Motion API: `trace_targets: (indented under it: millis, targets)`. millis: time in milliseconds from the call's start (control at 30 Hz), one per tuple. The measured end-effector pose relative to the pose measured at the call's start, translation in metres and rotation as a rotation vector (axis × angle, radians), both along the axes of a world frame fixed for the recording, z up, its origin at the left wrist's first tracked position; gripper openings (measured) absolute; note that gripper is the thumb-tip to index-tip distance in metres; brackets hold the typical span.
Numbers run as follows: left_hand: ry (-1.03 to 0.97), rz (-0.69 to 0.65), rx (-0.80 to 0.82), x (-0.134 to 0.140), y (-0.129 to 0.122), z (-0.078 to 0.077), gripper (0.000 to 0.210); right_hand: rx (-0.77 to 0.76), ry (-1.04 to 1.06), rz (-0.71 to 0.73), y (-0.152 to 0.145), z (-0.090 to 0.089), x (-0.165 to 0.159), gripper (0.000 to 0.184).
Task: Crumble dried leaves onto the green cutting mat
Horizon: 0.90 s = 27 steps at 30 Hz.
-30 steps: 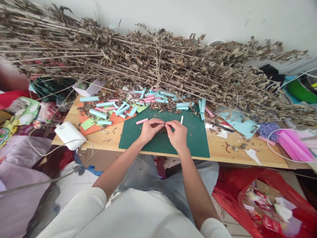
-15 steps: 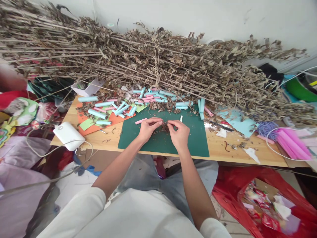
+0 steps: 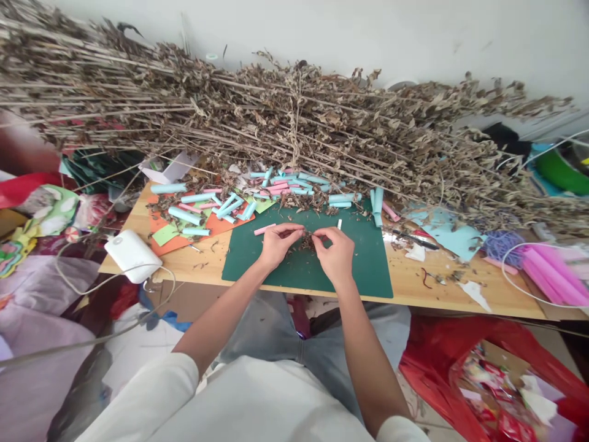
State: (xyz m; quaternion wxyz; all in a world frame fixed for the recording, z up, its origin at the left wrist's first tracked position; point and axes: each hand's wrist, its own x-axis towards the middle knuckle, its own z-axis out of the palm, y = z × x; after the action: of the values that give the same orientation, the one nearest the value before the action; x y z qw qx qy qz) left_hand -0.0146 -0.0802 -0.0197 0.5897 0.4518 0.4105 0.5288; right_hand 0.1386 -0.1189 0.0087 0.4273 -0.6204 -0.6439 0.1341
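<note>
My left hand [image 3: 277, 247] and my right hand [image 3: 335, 253] face each other low over a green cutting mat [image 3: 363, 270]. Thumb and forefinger of each are pinched on brown dried leaves, though the bits are tiny and partly hidden by the fingers. A small heap of crumbled dried leaves [image 3: 305, 242] lies between and below the fingertips. Just beyond my left hand is a pink paper roll [image 3: 264, 229]. A short whitish piece [image 3: 339, 224] rests on the mat behind my right hand.
Bundled dried stalks [image 3: 294, 116] span the back. Blue paper rolls [image 3: 184, 215] and pink ones lie before them, some on orange paper [image 3: 161, 247]. A white power bank [image 3: 132, 255] with a cable sits left; a black pen [image 3: 416, 239] lies right. A red bag [image 3: 427, 350] of rubbish stands lower right.
The view has shifted slightly, so the table sits a little lower and further right. My hands stay pinched over the leaf heap with only slight finger movement.
</note>
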Motion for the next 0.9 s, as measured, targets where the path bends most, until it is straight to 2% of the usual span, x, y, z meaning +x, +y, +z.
trace_targets:
  millis: [267,433,567,667,800,900]
  targets:
    - [-0.05,-0.038,0.003,0.0,-0.001,0.005,0.026,0.012,0.078,0.102,0.0,0.004,-0.006,0.018]
    - [0.017,-0.074,0.036,-0.001,-0.002,0.0,0.025,0.043,-0.042,0.11,0.0,-0.002,-0.006,0.019]
    - [0.142,-0.08,0.116,0.001,-0.005,-0.005,0.023,0.012,-0.142,0.053,-0.003,-0.002,-0.011,0.016]
    - [0.145,-0.061,0.12,0.005,-0.006,-0.003,0.024,-0.002,-0.019,-0.009,-0.004,-0.001,-0.016,0.015]
    - [0.007,-0.073,0.004,0.007,-0.002,0.004,0.028,-0.084,0.29,-0.061,-0.001,-0.002,-0.014,0.016]
    - [0.001,-0.045,-0.004,0.005,0.002,0.006,0.027,-0.102,0.325,-0.094,0.002,-0.002,-0.006,0.019]
